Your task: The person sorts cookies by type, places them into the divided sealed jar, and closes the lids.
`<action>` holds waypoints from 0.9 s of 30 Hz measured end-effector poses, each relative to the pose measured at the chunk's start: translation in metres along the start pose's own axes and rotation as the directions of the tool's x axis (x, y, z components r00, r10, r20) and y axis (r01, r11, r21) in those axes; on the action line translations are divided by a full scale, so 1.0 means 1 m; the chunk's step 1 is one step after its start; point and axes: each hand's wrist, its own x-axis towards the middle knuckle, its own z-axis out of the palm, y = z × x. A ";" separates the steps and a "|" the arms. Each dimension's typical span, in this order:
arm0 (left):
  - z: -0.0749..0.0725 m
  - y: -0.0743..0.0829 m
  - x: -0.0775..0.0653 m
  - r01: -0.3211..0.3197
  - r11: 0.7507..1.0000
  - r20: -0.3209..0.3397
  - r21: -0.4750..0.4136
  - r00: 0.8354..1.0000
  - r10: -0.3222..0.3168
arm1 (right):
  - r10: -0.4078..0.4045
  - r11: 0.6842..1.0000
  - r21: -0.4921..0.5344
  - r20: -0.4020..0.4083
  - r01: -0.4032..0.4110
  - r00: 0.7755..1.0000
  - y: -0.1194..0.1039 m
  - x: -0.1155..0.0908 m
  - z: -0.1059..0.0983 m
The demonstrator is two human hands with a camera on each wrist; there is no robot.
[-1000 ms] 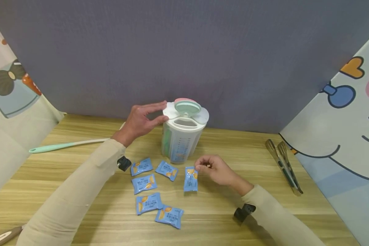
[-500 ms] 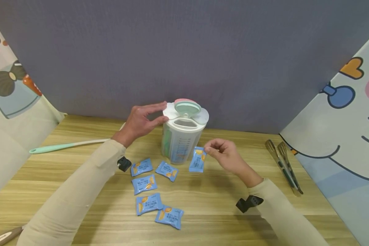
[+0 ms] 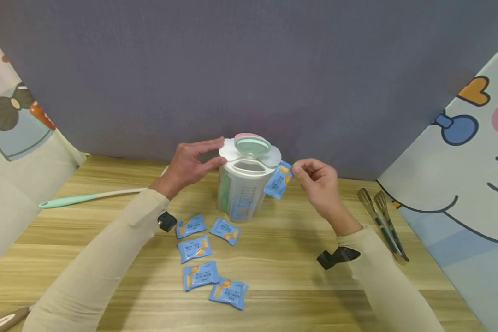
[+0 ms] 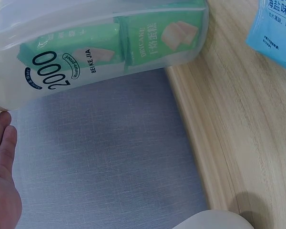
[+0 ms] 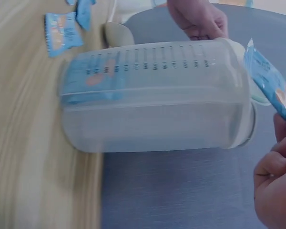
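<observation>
A clear plastic storage container (image 3: 246,198) with a white lid (image 3: 232,150) stands upright. One flap, green underneath, is raised beside an oval opening (image 3: 250,166). My left hand (image 3: 188,161) holds the lid's left end between thumb and fingers. My right hand (image 3: 320,186) pinches a blue snack packet (image 3: 279,180) by its upper corner, up off the table at the container's right side. In the right wrist view the packet (image 5: 269,81) is level with the lid. A blue packet (image 5: 93,78) shows inside; green packets (image 4: 164,36) fill another section.
Several blue snack packets (image 3: 194,249) lie on the wooden table (image 3: 299,290) in front of the container. Metal tongs (image 3: 383,226) lie at the right, a green-handled utensil (image 3: 72,199) at the left. A brown handle (image 3: 8,319) shows front left. A grey panel (image 3: 249,69) stands behind.
My right hand has lifted the pinched snack packet from low in front of the container up and to the right, near lid height. My left hand stays at the lid.
</observation>
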 end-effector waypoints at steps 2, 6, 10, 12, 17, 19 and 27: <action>0.000 0.000 0.000 0.000 1.000 -0.001 0.002 1.000 0.000 | -0.001 1.000 0.015 -0.033 0.002 0.999 -0.002 0.005 0.000; -0.001 -0.001 0.000 -0.005 1.000 -0.004 0.004 1.000 0.005 | 0.002 1.000 0.028 -0.079 0.000 0.997 -0.006 0.012 0.002; 0.000 -0.001 0.000 -0.007 1.000 -0.006 0.004 1.000 0.007 | -0.002 1.000 0.022 -0.126 0.005 0.992 -0.008 0.018 0.007; 0.000 -0.001 0.000 -0.008 1.000 -0.008 0.004 1.000 0.008 | -0.019 1.000 0.016 -0.160 0.022 0.987 -0.008 0.022 0.011; 0.000 -0.001 0.000 -0.005 1.000 -0.010 0.001 1.000 0.005 | -0.068 0.996 0.040 -0.220 0.078 0.973 -0.010 0.031 0.022; 0.000 -0.001 0.000 -0.002 1.000 -0.009 0.001 1.000 0.002 | -0.077 0.994 0.054 -0.232 0.092 0.970 -0.009 0.033 0.026; 0.001 -0.001 0.000 0.005 1.000 -0.005 0.004 1.000 -0.005 | -0.094 0.995 0.004 -0.267 0.098 0.959 -0.004 0.035 0.038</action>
